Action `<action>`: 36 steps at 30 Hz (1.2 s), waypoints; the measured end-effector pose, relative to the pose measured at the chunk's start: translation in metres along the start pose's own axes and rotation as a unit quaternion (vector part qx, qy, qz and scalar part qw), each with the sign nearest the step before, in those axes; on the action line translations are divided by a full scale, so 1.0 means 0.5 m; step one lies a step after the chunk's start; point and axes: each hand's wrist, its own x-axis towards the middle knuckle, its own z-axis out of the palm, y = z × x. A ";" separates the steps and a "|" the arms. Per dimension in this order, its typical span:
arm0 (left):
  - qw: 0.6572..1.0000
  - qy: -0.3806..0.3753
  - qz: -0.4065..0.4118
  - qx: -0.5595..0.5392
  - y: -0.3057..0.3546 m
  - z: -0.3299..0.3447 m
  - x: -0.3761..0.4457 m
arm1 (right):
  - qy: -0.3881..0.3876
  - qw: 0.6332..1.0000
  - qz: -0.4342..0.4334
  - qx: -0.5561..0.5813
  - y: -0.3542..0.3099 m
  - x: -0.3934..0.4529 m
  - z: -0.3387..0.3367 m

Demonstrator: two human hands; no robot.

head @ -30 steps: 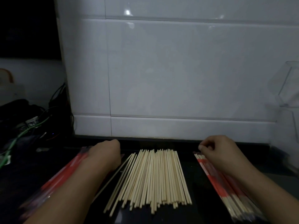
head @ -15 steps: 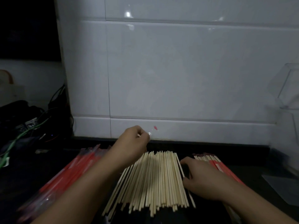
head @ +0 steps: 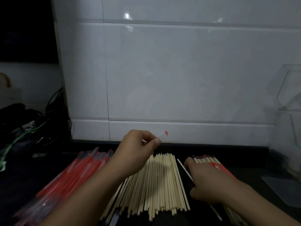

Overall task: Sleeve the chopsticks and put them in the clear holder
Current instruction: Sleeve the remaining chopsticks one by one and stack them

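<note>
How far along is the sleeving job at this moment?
Done: a pile of sleeved chopsticks lies at right. In hand: the left hand pinches an empty sleeve; the right hand rests on a single chopstick. Left: the bare chopsticks and empty sleeves. The clear holder looks empty.

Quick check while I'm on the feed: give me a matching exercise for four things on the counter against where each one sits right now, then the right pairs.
Things
1. bare chopsticks
2. empty red sleeves
3. sleeved chopsticks
4. clear holder

Places
A. far right, against the tiled wall
B. pile on the left of the counter
C. spread in the middle, between the arms
D. under the right hand

Pairs: 1-C, 2-B, 3-D, 4-A. The left hand pinches one clear sleeve, lifted above the bare pile.
</note>
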 end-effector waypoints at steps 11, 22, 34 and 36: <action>0.999 -0.030 0.020 -0.008 -0.007 0.000 0.000 | 0.173 0.905 0.002 0.388 0.024 0.023 -0.015; 0.997 -0.031 0.007 -0.071 0.000 0.001 0.000 | 0.320 0.734 -0.089 0.592 0.000 0.010 -0.027; 0.995 -0.050 0.015 -0.084 0.004 0.001 -0.001 | 0.377 0.602 -0.034 0.703 0.019 0.000 -0.048; 0.994 -0.055 0.012 -0.094 0.003 0.001 0.000 | 0.382 0.596 -0.033 0.705 0.021 0.001 -0.048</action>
